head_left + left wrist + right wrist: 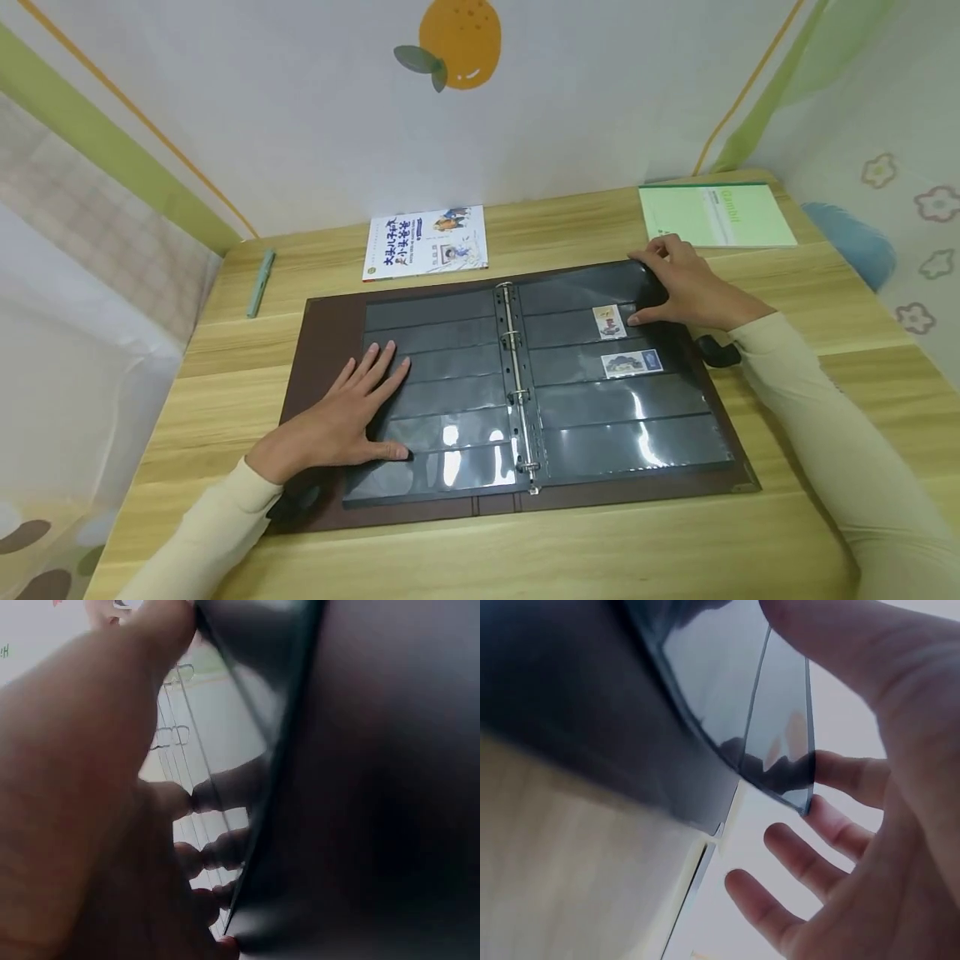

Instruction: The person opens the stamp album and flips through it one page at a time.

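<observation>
A stamp album (296, 392) with a dark brown cover lies open in the head view, its black pocket pages held by a metal ring binding (517, 383). My left hand (341, 421) rests flat with spread fingers on the left page (450, 383). At the upper right, my right hand (686, 287) holds the outer corner of the right page (585, 400), thumb on its face. The right wrist view has that page's corner (780, 742) raised and bent between thumb and fingers. Two stamps, one small and upright (609, 322), one wider (632, 364), sit in the right page's pockets.
Behind the album lies a white picture book (427, 242). A light green notebook (720, 215) is at the back right, near the right hand. Toward the left edge of the wooden table (202, 367) lies a green pen (261, 283). A printed curtain hangs behind.
</observation>
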{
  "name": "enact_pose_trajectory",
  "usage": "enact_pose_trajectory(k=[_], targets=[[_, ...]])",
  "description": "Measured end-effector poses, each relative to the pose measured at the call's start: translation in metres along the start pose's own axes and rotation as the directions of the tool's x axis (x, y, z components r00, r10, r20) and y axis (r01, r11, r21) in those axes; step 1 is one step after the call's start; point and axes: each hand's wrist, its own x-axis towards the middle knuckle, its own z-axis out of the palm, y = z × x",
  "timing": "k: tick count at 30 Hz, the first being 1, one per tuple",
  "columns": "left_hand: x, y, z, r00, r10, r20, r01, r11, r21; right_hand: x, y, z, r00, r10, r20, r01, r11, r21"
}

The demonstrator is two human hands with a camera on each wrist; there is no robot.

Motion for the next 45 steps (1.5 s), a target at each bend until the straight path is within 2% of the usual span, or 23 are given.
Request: enact_pose_trajectory(k=[6,13,20,27,30,39,45], targets=[[-0.003,0.000,0.003,0.999,-0.017,0.039,0.018,0.999,-0.028,-0.003,-0.005,-0.005,0.999,-0.007,0.031,0.007,1.000,0.006],[-0.002,0.000,0.003,1.000,-0.018,0.022,0.018,0.999,-0.032,-0.007,-0.011,-0.013,0.999,0.026,0.035,-0.028,0.998,0.063],[-0.001,-0.001,0.003,0.999,-0.023,0.033,0.024,0.999,-0.032,-0.012,-0.002,-0.020,0.998,-0.052,0.031,0.048,0.992,0.120],[0.000,-0.001,0.004,0.999,-0.017,0.030,0.018,0.999,-0.037,-0.014,0.003,-0.023,1.000,-0.019,0.025,0.014,0.982,0.191],[0.000,-0.003,0.005,1.000,-0.016,0.023,0.017,0.999,-0.047,-0.013,0.001,-0.024,1.000,-0.014,0.017,0.011,0.985,0.169],[0.000,-0.005,0.006,1.000,-0.012,0.014,0.013,0.998,-0.055,-0.011,-0.003,-0.022,0.999,-0.038,-0.017,0.038,0.999,0.019],[0.000,-0.005,0.007,1.000,-0.007,0.014,0.008,0.998,-0.056,-0.012,-0.002,-0.021,0.999,-0.031,0.012,0.030,0.998,0.050]])
